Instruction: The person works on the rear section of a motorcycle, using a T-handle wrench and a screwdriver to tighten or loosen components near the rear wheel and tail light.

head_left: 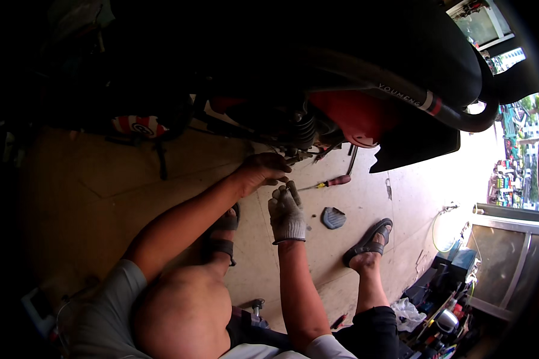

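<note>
A dark scooter with red bodywork fills the upper middle. Beneath its coiled spring, my bare left hand is at the metal mechanism, fingers curled round something I cannot make out. My right hand, in a pale, soiled knit glove, sits just below it with bent fingers raised toward the left fingertips; whatever they hold is too small to name. A screwdriver with a dark red handle lies on the floor to the right, near a dark rod. A grey pad lies below them.
My sandalled feet rest on the pale tiled floor, either side of my arms. At lower right are piled tools, a white bag and boxes, beside a metal-framed panel. A bright doorway opens at right.
</note>
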`<act>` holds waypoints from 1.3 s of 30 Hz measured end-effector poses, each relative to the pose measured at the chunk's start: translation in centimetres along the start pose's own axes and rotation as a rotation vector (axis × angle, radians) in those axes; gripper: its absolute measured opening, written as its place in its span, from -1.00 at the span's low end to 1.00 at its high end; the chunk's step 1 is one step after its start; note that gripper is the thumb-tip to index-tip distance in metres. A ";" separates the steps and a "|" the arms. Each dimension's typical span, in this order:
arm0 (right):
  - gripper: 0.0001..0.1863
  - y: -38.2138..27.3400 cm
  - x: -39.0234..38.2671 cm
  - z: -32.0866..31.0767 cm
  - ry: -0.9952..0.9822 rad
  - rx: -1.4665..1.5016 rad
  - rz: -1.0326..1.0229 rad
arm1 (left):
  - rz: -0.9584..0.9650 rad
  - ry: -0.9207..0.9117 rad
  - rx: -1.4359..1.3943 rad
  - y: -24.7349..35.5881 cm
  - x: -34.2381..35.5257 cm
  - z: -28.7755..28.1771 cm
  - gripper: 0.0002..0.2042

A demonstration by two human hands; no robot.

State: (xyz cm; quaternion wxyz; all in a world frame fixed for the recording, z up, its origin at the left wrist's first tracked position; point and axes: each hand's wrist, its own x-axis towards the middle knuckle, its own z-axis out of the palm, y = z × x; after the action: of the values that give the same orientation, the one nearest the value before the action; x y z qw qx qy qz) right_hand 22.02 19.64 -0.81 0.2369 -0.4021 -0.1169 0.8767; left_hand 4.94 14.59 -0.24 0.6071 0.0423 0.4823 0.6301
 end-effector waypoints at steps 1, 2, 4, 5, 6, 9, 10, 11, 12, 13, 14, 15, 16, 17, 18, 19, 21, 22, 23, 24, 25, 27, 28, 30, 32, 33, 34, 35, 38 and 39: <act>-0.61 0.1 0.1 0.2 0.003 0.009 -0.002 | 0.006 0.004 0.005 -0.1 0.1 0.1 -0.76; -0.62 0.2 0.2 0.4 -0.027 0.010 -0.005 | 0.011 0.008 0.010 -0.2 0.1 0.2 -0.74; -0.65 0.2 0.3 0.6 -0.085 0.011 -0.010 | 0.021 0.017 0.013 -0.5 0.2 0.1 -0.72; -0.65 0.3 0.4 0.8 -0.055 0.001 -0.013 | 0.024 0.020 0.011 -0.6 0.3 0.0 -0.72; -0.65 0.4 0.3 1.1 -0.023 -0.011 -0.015 | 0.027 0.024 0.008 -0.6 0.2 0.1 -0.71; -0.66 0.4 0.3 1.4 0.025 -0.018 -0.021 | 0.043 0.054 0.021 -0.8 0.2 0.3 -0.74; -0.66 0.4 0.3 1.4 0.034 -0.016 -0.024 | 0.047 0.052 0.025 -0.9 0.2 0.2 -0.76; -0.61 0.3 0.3 1.4 0.016 -0.020 -0.026 | 0.051 0.051 0.029 -1.0 0.3 0.2 -0.77; -0.56 0.2 0.3 1.4 -0.001 -0.023 -0.027 | 0.055 0.049 0.033 -1.0 0.4 0.2 -0.78; -0.50 0.1 0.3 1.4 -0.018 -0.026 -0.028 | 0.055 0.053 0.030 -1.0 0.4 0.2 -0.80; -0.50 0.2 0.2 1.4 -0.002 -0.031 -0.032 | 0.056 0.056 0.027 -1.0 0.4 0.3 -0.81; -0.50 0.2 0.0 1.7 0.014 -0.037 -0.036 | 0.056 0.061 0.023 -1.1 0.4 0.3 -0.82; -0.49 0.2 -0.1 1.9 0.030 -0.043 -0.040 | 0.058 0.061 0.027 -1.1 0.3 0.3 -0.82; -0.48 0.2 0.0 1.7 0.020 -0.058 -0.048 | 0.061 0.062 0.031 -1.1 0.3 0.2 -0.81; -0.48 0.3 0.0 1.5 0.010 -0.071 -0.058 | 0.063 0.061 0.036 -1.1 0.3 0.3 -0.81; -0.47 0.3 0.1 1.4 -0.001 -0.086 -0.068 | 0.065 0.067 0.050 -1.1 0.4 0.3 -0.81; -0.44 0.4 0.1 1.3 0.068 -0.163 -0.088 | 0.069 0.079 0.076 -1.2 0.4 0.3 -0.80; -0.43 0.4 0.1 1.4 0.101 -0.201 -0.098 | 0.073 0.082 0.080 -1.2 0.3 0.3 -0.80; -0.42 0.4 0.1 1.6 0.123 -0.241 -0.107 | 0.076 0.084 0.084 -1.2 0.3 0.3 -0.79; -0.41 0.4 0.1 1.6 0.143 -0.280 -0.115 | 0.079 0.088 0.088 -1.2 0.3 0.3 -0.79; -0.40 0.4 0.2 1.7 0.164 -0.320 -0.124 | 0.081 0.089 0.101 -1.1 0.3 0.2 -0.78; -0.41 0.3 0.3 1.6 0.163 -0.369 -0.136 | 0.083 0.096 0.125 -1.2 0.4 0.0 -0.76; -0.41 0.2 0.4 1.5 0.161 -0.394 -0.140 | 0.087 0.079 0.120 -1.4 0.6 -0.3 -0.75; -0.48 -0.1 0.4 1.5 0.156 -0.487 -0.176 | 0.091 0.048 0.109 -1.6 0.9 -0.7 -0.73; -0.57 -0.7 0.3 1.7 0.147 -0.577 -0.197 | 0.078 0.051 0.110 -1.8 1.0 -0.9 -0.72; -0.58 -1.0 0.5 1.5 0.124 -0.547 -0.191 | 0.073 0.043 0.110 -1.7 1.1 -0.7 -0.71; -0.59 -1.2 0.7 1.3 0.101 -0.516 -0.185 | 0.056 0.048 0.103 -1.6 1.1 -0.5 -0.69; -0.60 -1.3 1.0 1.1 0.079 -0.485 -0.181 | 0.064 0.040 0.097 -1.6 1.0 -0.4 -0.71; -0.57 -0.7 1.8 2.6 0.137 -0.519 -0.128 | 0.091 0.022 0.098 -2.1 1.2 -1.0 -0.75; -0.55 -0.4 2.2 3.1 0.158 -0.527 -0.101 | 0.099 0.022 0.112 -2.2 1.4 -1.5 -0.77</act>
State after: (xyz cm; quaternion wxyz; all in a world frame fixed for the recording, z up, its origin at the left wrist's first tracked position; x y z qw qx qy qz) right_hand 18.56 21.03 -0.11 0.1759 -0.5108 -0.3418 0.7690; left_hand 5.21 14.46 -3.17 0.5665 0.0932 0.5209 0.6317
